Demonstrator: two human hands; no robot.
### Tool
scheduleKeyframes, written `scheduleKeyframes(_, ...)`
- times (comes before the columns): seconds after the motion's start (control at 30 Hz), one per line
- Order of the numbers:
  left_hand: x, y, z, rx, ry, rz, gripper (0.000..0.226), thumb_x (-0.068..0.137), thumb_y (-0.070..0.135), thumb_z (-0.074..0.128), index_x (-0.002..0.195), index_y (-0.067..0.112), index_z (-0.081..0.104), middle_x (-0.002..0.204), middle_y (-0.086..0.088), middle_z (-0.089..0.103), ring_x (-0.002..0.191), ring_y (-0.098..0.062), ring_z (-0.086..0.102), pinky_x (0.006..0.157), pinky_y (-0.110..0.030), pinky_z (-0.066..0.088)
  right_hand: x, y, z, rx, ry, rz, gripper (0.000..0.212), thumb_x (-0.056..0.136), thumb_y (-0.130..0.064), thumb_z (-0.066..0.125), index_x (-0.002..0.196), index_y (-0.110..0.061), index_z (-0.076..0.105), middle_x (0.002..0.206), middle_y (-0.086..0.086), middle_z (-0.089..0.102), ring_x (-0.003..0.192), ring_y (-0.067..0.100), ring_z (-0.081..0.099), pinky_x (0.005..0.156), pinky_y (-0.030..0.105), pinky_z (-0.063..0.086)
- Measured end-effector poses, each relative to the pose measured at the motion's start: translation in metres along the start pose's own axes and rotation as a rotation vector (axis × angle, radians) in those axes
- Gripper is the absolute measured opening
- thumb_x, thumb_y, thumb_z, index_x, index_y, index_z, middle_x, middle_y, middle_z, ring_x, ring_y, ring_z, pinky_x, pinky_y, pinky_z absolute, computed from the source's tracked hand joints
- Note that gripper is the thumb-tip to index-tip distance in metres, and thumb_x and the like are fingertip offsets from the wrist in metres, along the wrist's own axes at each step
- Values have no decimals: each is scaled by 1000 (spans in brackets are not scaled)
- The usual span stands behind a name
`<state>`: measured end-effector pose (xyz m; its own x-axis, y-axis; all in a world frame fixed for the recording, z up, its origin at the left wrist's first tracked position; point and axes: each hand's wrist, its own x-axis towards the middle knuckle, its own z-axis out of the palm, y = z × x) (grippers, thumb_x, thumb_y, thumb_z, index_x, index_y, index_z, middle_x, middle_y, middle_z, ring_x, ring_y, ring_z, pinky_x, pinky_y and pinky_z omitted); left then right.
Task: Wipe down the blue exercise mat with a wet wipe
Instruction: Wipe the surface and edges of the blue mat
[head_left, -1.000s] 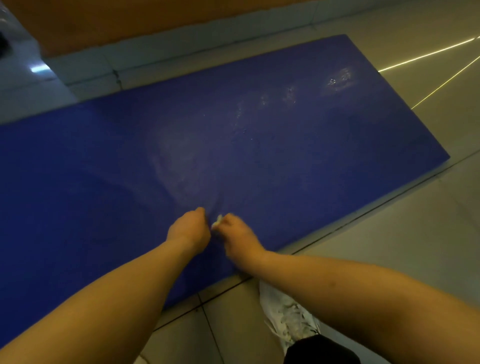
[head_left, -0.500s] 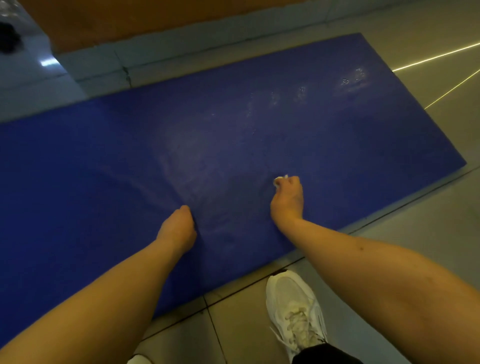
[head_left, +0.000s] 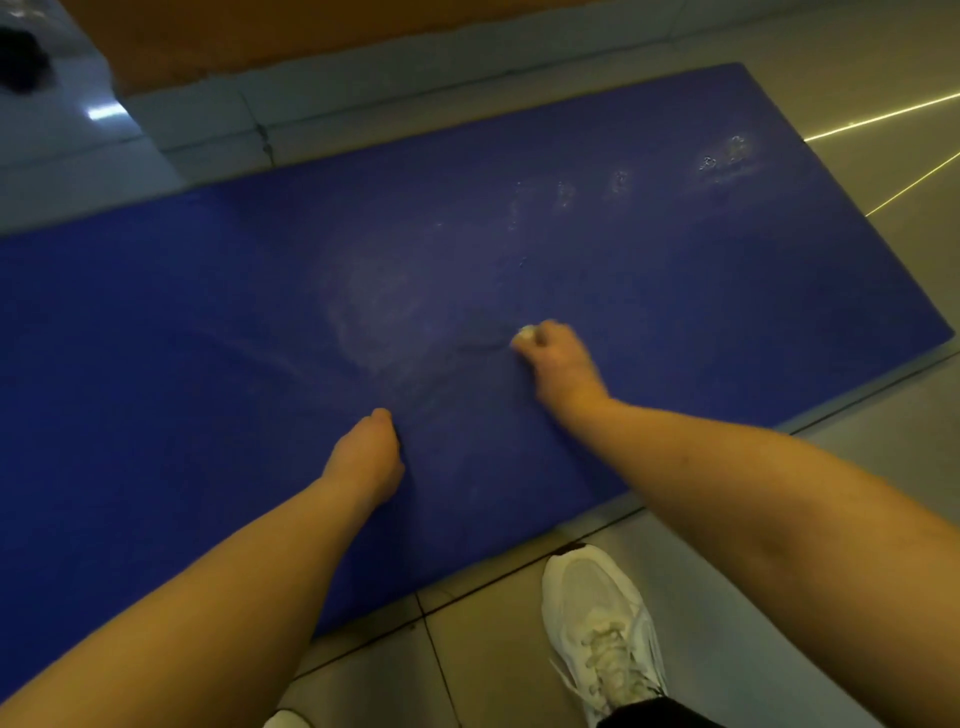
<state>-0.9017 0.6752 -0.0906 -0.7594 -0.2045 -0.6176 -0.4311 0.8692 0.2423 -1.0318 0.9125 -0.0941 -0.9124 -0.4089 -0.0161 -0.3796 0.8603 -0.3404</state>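
The blue exercise mat (head_left: 208, 322) lies flat on the tiled floor and fills most of the view. Pale damp streaks mark its middle and far right part. My right hand (head_left: 558, 358) grips a small bunched white wet wipe (head_left: 523, 336) and holds it against the mat near the centre. A little nearer and to the left, my left hand (head_left: 366, 457) rests on the mat as a fist, with its fingers curled under and nothing seen in it.
My white sneaker (head_left: 602, 623) stands on the grey floor tiles (head_left: 493, 670) just off the mat's near edge. An orange wall (head_left: 260, 31) with a grey skirting runs behind the mat. A dark object (head_left: 21, 57) sits at the far left.
My right hand has slid the wipe away from my left hand, to the right and farther across the mat. My left hand has stayed pressed on the mat.
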Motion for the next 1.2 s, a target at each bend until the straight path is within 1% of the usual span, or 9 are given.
scheduleKeyframes(0.1, 0, 0, -2, 4, -30, -21, 10, 97, 10, 52, 105, 11, 45, 108, -11, 57, 95, -32, 61, 80, -41, 51, 12, 24, -6, 4, 43, 339, 5, 96, -9, 51, 99, -9, 56, 107, 13, 53, 98, 32, 53, 78, 40, 43)
scheduleKeyframes(0.2, 1, 1, -3, 3, -28, -20, 16, 97, 11, 50, 113, 9, 48, 112, -11, 57, 98, -33, 61, 81, -41, 51, 9, -12, 8, -4, 114, 377, 11, 96, -7, 50, 90, -15, 46, 97, 6, 50, 86, 24, 47, 64, 33, 38)
scheduleKeyframes(0.27, 1, 0, -3, 9, -28, -25, 18, 97, 13, 51, 115, 9, 49, 114, -11, 58, 100, -33, 61, 84, -41, 52, 0, -51, 25, 209, 84, 239, 16, 87, 2, 53, 88, -14, 51, 94, 5, 48, 83, 21, 46, 65, 32, 43)
scheduleKeyframes(0.37, 2, -2, -2, 42, -8, 12, 22, 97, 14, 51, 118, 8, 51, 120, -11, 60, 105, -33, 62, 86, -39, 49, -24, -103, 49, 157, -180, -215, 19, 91, 0, 58, 108, -5, 64, 107, 13, 54, 95, 26, 50, 85, 40, 45)
scheduleKeyframes(0.5, 1, 1, -4, 77, -26, 35, 24, 99, 14, 48, 122, 7, 52, 122, -11, 60, 108, -28, 62, 87, -34, 47, -25, -103, 57, 15, -187, -623, 36, 92, -5, 67, 128, -2, 63, 116, 19, 61, 95, 36, 56, 81, 43, 48)
scheduleKeyframes(0.8, -4, 2, -10, -21, -72, -26, 13, 96, 11, 53, 103, 13, 43, 112, -10, 56, 93, -29, 58, 80, -38, 50, 44, -14, -5, -249, -115, 110, 53, 87, -1, 57, 139, -5, 46, 137, 15, 45, 116, 36, 44, 90, 40, 40)
scheduleKeyframes(1.0, -4, -7, -24, -48, -29, -18, 8, 100, 22, 48, 99, 16, 54, 102, -4, 61, 84, -23, 58, 78, -40, 52, -7, -94, 50, 12, -192, -179, 58, 71, 1, 66, 129, 0, 58, 137, 24, 54, 98, 44, 54, 77, 49, 53)
scheduleKeyframes(1.1, -9, -12, -36, -53, 198, -116, 7, 100, 23, 47, 98, 17, 49, 93, -1, 57, 77, -23, 56, 64, -38, 45, -33, -128, 64, 46, -300, -425, 61, 89, -18, 63, 147, -5, 47, 160, 17, 32, 130, 38, 44, 101, 46, 44)
scheduleKeyframes(1.2, -10, -18, -44, -14, 308, -195, 11, 98, 20, 53, 107, 16, 51, 105, -4, 56, 90, -24, 57, 68, -38, 49, -43, -146, 67, -35, -413, -389, 74, 104, -49, 37, 162, -11, 12, 169, 9, -12, 155, 28, -2, 125, 43, 12)
